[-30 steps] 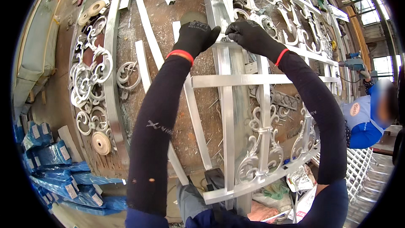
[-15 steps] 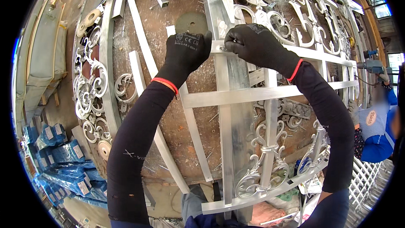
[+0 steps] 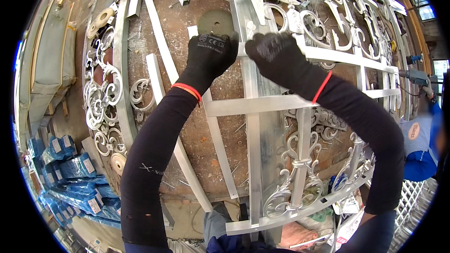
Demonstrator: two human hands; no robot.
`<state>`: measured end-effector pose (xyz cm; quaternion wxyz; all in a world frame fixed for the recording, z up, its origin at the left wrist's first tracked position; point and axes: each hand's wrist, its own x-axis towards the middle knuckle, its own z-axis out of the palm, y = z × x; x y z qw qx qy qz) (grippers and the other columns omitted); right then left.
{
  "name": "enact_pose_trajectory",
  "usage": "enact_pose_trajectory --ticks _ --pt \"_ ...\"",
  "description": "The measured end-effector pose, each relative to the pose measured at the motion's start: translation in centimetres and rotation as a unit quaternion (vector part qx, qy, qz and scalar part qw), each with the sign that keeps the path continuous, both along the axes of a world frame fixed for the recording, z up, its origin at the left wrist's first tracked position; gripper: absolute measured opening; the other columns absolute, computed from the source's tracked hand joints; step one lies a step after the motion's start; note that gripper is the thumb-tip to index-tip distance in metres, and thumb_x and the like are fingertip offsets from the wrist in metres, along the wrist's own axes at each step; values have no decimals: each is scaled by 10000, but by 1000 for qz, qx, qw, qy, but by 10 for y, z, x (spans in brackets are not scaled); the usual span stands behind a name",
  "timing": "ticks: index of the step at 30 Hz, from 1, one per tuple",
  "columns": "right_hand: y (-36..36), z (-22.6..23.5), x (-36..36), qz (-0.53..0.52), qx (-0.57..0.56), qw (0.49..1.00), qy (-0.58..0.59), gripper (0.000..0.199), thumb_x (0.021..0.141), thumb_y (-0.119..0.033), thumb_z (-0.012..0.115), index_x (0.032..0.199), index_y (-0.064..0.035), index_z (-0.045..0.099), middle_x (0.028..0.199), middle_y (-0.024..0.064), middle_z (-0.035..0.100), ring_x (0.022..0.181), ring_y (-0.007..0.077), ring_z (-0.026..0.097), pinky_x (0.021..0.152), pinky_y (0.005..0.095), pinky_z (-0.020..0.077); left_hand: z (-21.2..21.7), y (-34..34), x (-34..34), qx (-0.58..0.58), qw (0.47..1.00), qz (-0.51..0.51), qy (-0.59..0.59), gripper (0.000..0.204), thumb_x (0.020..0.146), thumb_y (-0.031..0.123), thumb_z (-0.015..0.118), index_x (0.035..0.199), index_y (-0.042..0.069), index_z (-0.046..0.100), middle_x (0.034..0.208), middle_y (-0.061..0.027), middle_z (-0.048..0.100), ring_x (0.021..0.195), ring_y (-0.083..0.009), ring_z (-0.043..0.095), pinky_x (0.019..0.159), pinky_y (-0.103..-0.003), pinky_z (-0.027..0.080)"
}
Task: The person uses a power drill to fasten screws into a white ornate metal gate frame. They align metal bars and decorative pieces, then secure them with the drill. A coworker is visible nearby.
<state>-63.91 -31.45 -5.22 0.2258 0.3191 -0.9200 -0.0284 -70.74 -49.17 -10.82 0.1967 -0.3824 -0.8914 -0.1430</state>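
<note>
My left hand (image 3: 212, 52), in a black glove with a red cuff, is closed at the left end of a silver metal rail (image 3: 330, 55). What its fingers hold, if anything, is hidden. My right hand (image 3: 275, 56), gloved alike and a little blurred, is curled over the rail where it crosses a flat upright bar (image 3: 252, 159). Its fingertips are close to the left fist, and their contents cannot be made out. Both hands are over a silver gate panel with cast scrolls (image 3: 296, 164). A grey abrasive disc (image 3: 216, 22) lies just beyond my left hand.
Loose metal strips (image 3: 192, 173) and scroll castings (image 3: 101, 96) lie on the brown worktop (image 3: 206, 133). Blue-wrapped bundles (image 3: 77, 168) are stacked at lower left. At the right edge another person in blue (image 3: 419, 159) has a hand at a power drill (image 3: 412, 76).
My right hand has shifted slightly left and down and turned, covering the rail spot where a small fastener showed. My left hand stays closed in nearly the same place.
</note>
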Motion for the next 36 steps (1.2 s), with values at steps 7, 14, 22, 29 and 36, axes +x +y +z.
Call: enact_pose_trajectory --ticks 7,14,22,29,36 --pt "9 -23 30 -96 -60 992 -62 104 820 -184 580 840 -82 571 745 90 551 645 251 582 557 379 453 -5 -2 0 -9 999 10 40 428 904 264 470 518 116 585 480 -102 564 444 -272 582 415 -412 444" --pt "4 -7 48 -160 -302 925 -168 131 859 -194 599 850 -65 578 761 118 564 675 304 589 598 419 463 0 3 1 -10 999 35 -5 492 927 296 435 503 110 601 470 -119 567 438 -284 587 430 -423 462" --pt "8 -14 18 -90 -211 969 -93 116 824 -155 619 882 -67 571 746 117 575 635 309 599 563 421 471 2 1 0 -39 998 29 -30 487 938 299 403 537 106 601 492 -120 574 452 -291 591 431 -424 465" --pt "2 -19 23 -86 -203 973 -63 93 804 -137 607 842 -55 583 723 124 574 619 308 595 549 418 468 3 1 1 -41 999 25 -17 440 938 271 408 572 98 579 498 -115 568 460 -295 584 437 -431 466" --pt "-29 -15 33 -150 -59 987 -21 112 761 -161 585 795 -55 571 687 107 548 614 258 600 521 391 462 3 1 -1 -31 999 15 -38 420 937 269 410 600 97 592 514 -120 575 466 -302 586 442 -440 465"
